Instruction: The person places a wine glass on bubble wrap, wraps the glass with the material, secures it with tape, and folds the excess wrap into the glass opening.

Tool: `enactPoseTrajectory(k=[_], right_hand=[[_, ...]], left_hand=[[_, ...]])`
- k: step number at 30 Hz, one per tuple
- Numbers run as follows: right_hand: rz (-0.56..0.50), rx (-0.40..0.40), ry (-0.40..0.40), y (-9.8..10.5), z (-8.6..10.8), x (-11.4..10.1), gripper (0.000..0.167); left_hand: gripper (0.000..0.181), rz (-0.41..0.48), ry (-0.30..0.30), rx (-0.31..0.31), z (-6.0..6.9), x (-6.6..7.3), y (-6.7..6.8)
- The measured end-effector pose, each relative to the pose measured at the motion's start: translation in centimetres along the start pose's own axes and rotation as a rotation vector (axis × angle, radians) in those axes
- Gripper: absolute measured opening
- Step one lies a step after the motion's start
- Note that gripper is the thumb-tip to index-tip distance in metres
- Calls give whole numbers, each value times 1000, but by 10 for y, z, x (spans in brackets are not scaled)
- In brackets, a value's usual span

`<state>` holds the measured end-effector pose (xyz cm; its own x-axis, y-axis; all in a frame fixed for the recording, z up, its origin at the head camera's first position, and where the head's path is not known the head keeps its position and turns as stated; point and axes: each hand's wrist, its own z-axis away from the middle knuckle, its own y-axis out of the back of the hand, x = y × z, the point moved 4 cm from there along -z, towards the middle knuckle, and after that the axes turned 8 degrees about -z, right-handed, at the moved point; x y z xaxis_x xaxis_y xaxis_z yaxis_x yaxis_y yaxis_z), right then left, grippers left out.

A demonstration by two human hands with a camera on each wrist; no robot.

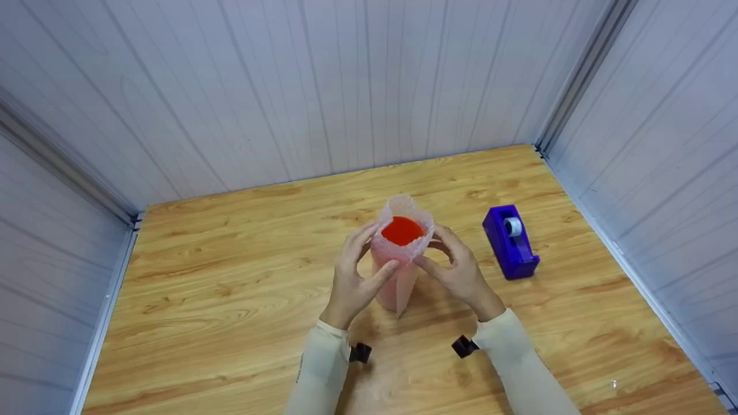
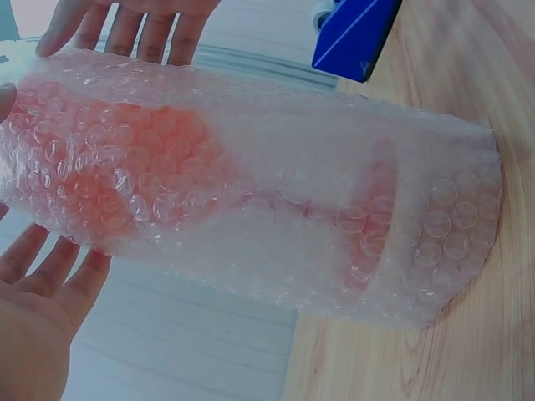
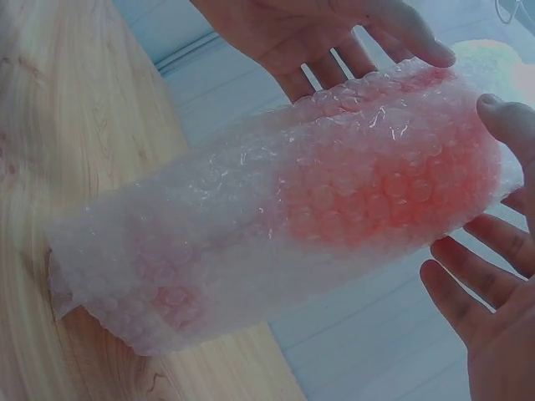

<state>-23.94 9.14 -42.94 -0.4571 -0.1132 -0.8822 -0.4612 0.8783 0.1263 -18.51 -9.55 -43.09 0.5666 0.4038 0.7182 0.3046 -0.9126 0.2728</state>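
Note:
A sleeve of clear bubble wrap point(image 1: 387, 293) stands upright on the table around a red goblet point(image 1: 402, 231), whose round top shows through the open upper end. In the left wrist view, the goblet's stem and foot point(image 2: 372, 219) show dimly through the wrap. My left hand point(image 1: 354, 282) holds the wrap's upper part from the left, its thumb on the near side. From the right, my right hand point(image 1: 458, 275) holds the same upper part, thumb near the front and fingers round the side. A loose edge of wrap hangs down at the front.
A blue tape dispenser point(image 1: 511, 242) with a roll of clear tape stands on the wooden table point(image 1: 230, 276) to the right. Pale panel walls point(image 1: 323, 86) enclose the table at the back and both sides. A tiny clear scrap point(image 1: 614, 384) lies near the front right.

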Motion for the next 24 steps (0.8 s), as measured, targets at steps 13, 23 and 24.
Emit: enactPoseTrajectory(k=[13, 23, 24], right_hand=[[76, -32, 83, -4, -1, 1, 53], [128, -37, 89, -5, 1, 5, 54], [130, -40, 92, -6, 1, 6, 53]], left_hand=[[61, 29, 16, -11, 3, -5, 0], [45, 64, 51, 8, 5, -10, -2], [45, 68, 61, 10, 6, -11, -2]])
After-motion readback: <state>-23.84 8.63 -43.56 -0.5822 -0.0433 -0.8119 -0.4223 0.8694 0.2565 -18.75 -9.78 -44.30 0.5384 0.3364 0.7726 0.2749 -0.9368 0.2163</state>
